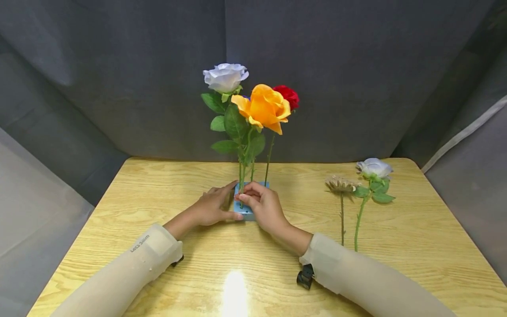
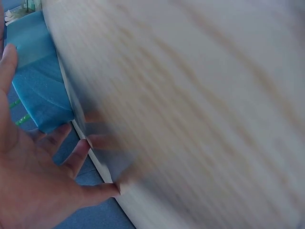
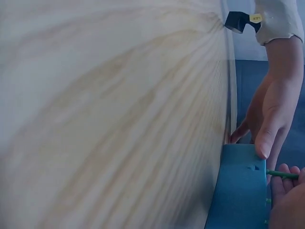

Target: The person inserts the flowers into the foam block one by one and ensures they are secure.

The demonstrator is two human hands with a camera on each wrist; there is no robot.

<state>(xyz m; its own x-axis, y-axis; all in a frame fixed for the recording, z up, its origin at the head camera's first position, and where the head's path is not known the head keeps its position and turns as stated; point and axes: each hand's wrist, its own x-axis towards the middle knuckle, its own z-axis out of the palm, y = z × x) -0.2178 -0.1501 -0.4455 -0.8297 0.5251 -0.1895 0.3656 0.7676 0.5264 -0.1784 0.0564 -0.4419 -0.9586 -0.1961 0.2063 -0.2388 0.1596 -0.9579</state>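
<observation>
A light blue block with holes in its top stands on the table and bears several upright artificial flowers. My left hand holds it from the left, thumb at the near face and fingers toward the far side. With thumb and fingertips my right hand pinches a green stem low down, where it meets the block's top. That stem appears to lead up to an orange rose. A white rose rises behind it at the left, a red flower at the right. A blue bloom is mostly hidden.
On the right of the wooden table lie a second white rose with green leaves and a beige, dried-looking flower. Grey cloth hangs behind the table's far edge and along its sides.
</observation>
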